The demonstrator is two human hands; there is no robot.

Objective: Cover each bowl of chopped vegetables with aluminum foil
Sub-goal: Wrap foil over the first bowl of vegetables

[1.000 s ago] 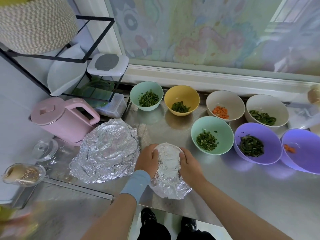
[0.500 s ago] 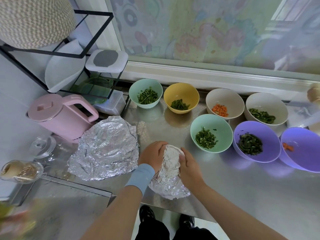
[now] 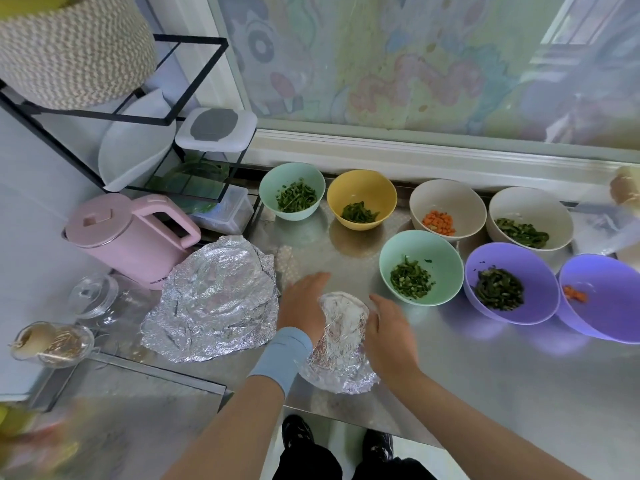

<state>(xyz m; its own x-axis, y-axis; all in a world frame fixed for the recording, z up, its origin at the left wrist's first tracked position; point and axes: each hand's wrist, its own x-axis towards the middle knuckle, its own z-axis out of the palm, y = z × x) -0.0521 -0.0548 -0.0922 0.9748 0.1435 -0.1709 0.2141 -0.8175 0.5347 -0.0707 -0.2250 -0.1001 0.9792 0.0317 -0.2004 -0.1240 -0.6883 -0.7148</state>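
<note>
Left hand (image 3: 302,299) and right hand (image 3: 389,336) have opened beside the foil-covered bowl (image 3: 343,344), both grips wide and empty. The nearest uncovered green bowl (image 3: 420,252) lies forward-right, closer to the right hand.

Print on pink kettle (image 3: 128,237) illegible

Bright window daylight, foil glare, wide-angle warping, blurred bottom-left corner

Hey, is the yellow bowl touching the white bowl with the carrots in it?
Apart. The head view shows a strip of bare counter between the yellow bowl and the white bowl.
</note>
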